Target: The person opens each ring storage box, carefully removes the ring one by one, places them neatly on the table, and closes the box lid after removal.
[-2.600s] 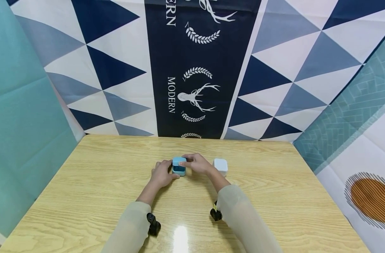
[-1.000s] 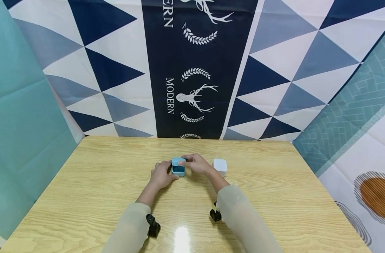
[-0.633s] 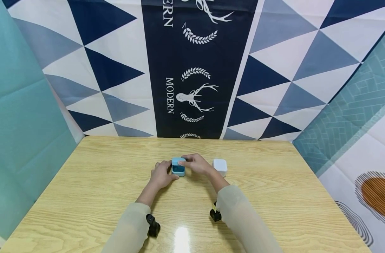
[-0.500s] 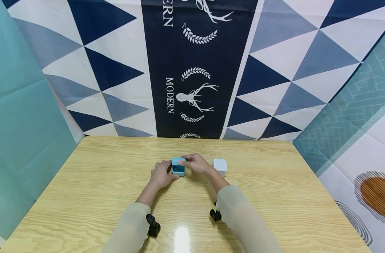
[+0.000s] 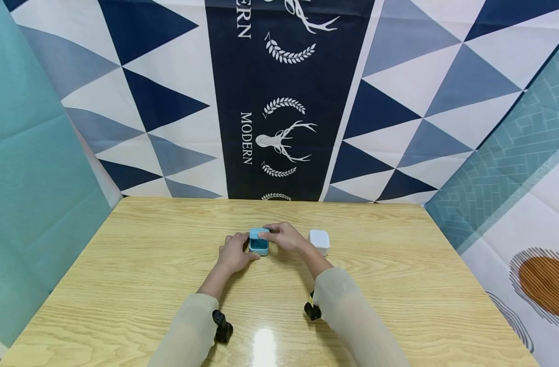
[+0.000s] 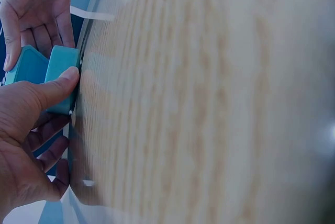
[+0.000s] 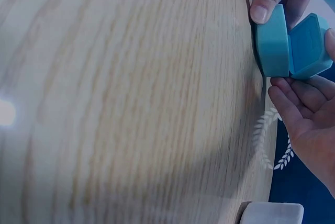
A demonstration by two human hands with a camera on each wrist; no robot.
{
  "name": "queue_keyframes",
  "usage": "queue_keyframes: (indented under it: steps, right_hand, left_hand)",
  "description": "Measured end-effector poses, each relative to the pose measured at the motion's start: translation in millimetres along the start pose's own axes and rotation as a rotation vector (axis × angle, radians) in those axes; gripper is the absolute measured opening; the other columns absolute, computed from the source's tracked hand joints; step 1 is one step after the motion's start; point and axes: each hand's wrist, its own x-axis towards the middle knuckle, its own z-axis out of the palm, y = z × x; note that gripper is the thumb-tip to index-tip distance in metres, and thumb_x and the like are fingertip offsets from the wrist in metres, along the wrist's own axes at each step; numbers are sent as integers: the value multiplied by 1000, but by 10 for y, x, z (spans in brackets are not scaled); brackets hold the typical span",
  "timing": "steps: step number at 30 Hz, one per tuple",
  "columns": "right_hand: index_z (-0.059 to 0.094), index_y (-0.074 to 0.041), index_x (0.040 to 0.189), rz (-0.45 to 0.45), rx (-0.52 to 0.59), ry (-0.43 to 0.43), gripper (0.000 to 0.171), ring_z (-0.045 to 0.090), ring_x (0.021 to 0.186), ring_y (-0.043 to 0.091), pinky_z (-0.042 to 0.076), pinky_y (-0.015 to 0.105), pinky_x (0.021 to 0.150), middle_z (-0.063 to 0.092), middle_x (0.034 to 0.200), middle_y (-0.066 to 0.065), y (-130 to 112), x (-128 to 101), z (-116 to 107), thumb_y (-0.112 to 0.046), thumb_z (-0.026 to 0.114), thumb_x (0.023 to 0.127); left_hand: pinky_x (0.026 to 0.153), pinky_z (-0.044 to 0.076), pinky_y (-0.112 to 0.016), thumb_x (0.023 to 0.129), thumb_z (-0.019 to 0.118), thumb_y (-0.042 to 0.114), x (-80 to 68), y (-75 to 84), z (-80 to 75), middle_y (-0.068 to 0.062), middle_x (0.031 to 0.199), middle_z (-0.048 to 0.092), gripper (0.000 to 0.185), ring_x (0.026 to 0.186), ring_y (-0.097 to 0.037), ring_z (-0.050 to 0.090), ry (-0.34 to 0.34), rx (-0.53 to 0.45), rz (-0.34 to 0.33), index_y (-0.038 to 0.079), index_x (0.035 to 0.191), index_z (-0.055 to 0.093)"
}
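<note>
A small turquoise hinged box (image 5: 259, 251), like a ring box, stands on the table with its lid (image 7: 310, 46) raised. My left hand (image 5: 234, 253) grips the base (image 7: 273, 48) from the left, thumb on its front face. From the right, my right hand (image 5: 286, 237) holds the lid, with the thumb at its front edge and other fingers beside and behind the box. In the left wrist view the lid (image 6: 29, 66) tilts back from the base (image 6: 62, 59). The inside is turquoise; its full depth is hidden.
Just right of my right wrist sits a white rounded box (image 5: 319, 239). A wooden table (image 5: 146, 285) lies under both arms. Patterned cloth (image 5: 279, 102) hangs along its far edge. Small black cameras (image 5: 223, 329) are worn on the wrists.
Both hands keep their places on the turquoise box. The lid seems tilted slightly further back than half a second ago. The head view has shifted a little.
</note>
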Motion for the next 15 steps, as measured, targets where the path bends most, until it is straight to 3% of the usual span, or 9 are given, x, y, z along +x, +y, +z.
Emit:
queue_keyframes:
  steps: [15]
  right_hand:
    - [53, -6, 133, -19, -24, 12, 54, 45, 130, 27, 35, 43, 106, 54, 135, 11, 25, 22, 8, -40, 56, 92]
  left_hand:
    - [89, 35, -55, 81, 73, 32, 15, -20, 20, -12, 127, 56, 64, 112, -31, 44, -3, 4, -3, 7, 135, 50]
